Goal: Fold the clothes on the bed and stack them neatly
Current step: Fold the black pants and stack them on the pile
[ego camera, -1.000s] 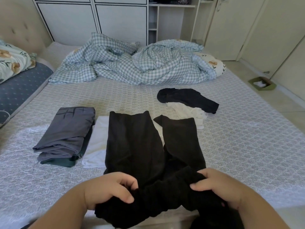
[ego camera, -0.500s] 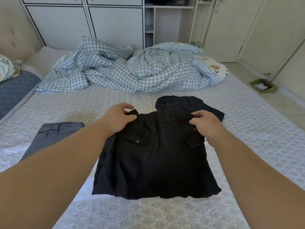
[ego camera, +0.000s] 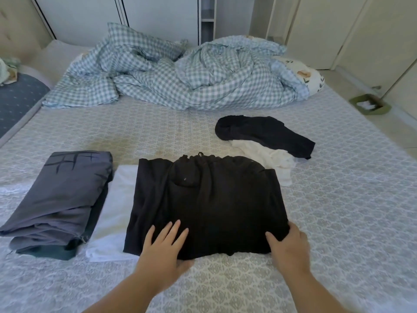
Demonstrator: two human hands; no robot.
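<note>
Pressing black trousers [ego camera: 207, 206], folded on the bed [ego camera: 338, 199] beside the grey stack [ego camera: 61, 195] | left hand [ego camera: 162, 247] lay flat, fingers straight | right hand [ego camera: 288, 247] cupped the near corner | risk: dragging could undo the fold.

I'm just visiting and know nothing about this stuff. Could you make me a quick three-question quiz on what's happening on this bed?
1. True or false: both hands, the left hand and right hand, lie on the near edge of the folded black garment.
2. What lies directly under the black garment's left side? A) a white garment B) the checked duvet C) a pillow
3. What colour is the folded garment on top of the stack at the left?

Key: 1 true; 2 A; 3 grey.
</note>
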